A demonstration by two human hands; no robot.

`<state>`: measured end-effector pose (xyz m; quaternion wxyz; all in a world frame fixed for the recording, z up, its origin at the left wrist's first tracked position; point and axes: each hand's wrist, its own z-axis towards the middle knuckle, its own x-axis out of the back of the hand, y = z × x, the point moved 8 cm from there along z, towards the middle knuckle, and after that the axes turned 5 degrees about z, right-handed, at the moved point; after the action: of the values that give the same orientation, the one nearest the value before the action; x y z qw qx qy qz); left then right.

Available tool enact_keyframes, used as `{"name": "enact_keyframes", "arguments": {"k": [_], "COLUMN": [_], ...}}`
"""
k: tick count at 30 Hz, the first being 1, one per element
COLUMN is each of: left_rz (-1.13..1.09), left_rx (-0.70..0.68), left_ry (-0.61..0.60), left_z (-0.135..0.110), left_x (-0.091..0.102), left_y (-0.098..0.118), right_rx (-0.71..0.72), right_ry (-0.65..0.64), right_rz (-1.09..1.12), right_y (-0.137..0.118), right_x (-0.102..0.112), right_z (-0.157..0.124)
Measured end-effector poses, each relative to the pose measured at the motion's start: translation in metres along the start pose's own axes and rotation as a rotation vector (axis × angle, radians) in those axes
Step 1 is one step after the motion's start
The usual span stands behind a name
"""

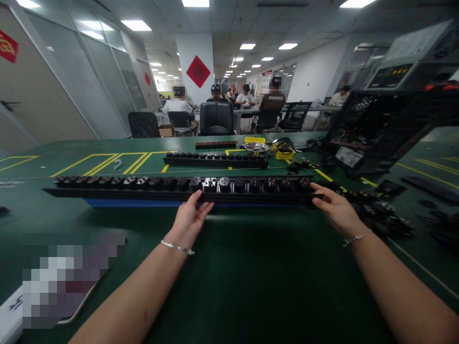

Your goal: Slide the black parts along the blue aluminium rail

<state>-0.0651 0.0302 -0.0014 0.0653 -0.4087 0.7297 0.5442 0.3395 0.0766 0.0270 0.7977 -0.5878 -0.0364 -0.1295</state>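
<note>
A long black power strip (172, 195), with a row of socket-like modules along its top, lies level across the view in front of me. Near its middle, my left hand (191, 215) has the thumb on the front edge and the fingers curled beneath. My right hand (332, 203) pinches the strip's right end between thumb and fingers. Directly under the strip shows a blue bar (125, 203); whether the two touch I cannot tell. Behind it, a shorter black strip (215, 162) with similar modules rests on the table.
On the green table (251, 277), a phone (82, 282), partly blurred out, lies at lower left. Loose black parts (383, 217) are heaped at right, near an open computer case (369, 129). A metal dish (256, 147) stands farther back. People sit at desks beyond.
</note>
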Motion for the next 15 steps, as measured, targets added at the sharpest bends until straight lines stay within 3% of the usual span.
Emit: {"name": "enact_keyframes", "arguments": {"k": [6,15], "left_rz": [0.038,0.092], "left_rx": [0.072,0.111], "left_ry": [0.070,0.118], "left_z": [-0.030,-0.028], "left_x": [0.028,0.048], "left_y": [-0.025,-0.043], "right_rx": [-0.070,-0.065], "right_ry": [-0.062,-0.157], "right_rz": [0.063,-0.087], "right_y": [0.019,0.026], "right_x": [0.003,-0.002], "right_z": [-0.025,-0.046]}}
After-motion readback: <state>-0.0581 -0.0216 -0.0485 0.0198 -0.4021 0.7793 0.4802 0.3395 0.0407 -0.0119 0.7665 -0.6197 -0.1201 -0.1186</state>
